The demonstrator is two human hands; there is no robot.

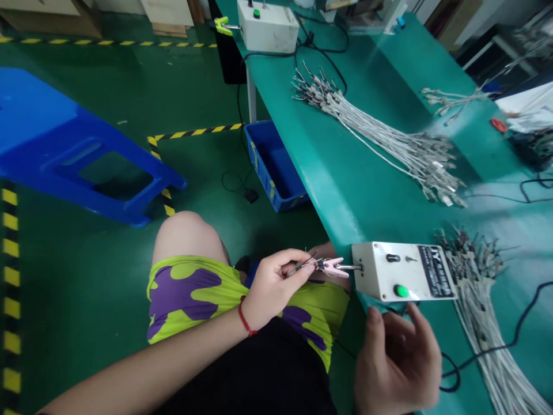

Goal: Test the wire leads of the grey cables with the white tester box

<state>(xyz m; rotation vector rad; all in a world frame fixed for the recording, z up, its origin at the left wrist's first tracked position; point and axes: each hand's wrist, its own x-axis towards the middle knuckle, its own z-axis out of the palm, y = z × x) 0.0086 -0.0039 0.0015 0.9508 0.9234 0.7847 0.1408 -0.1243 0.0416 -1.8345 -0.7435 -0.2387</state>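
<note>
Thin wires (307,263) are pinched between the thumb and fingers of my left hand (276,282), just left of a pink clip (332,267). The clip sits on a metal rod that comes out of a white box (404,271) with a green button, a black knob and a small switch. The wire ends meet the clip's jaws. Below the box, near the table edge, is my right hand (397,360), slightly blurred, with thumb and fingers apart and nothing seen between them.
Bundles of grey cables (389,138) lie on the green table (319,167), one beside the box at right. A second white box (268,29) stands at the far end. A blue bin (276,167) and a blue stool (78,144) are on the floor.
</note>
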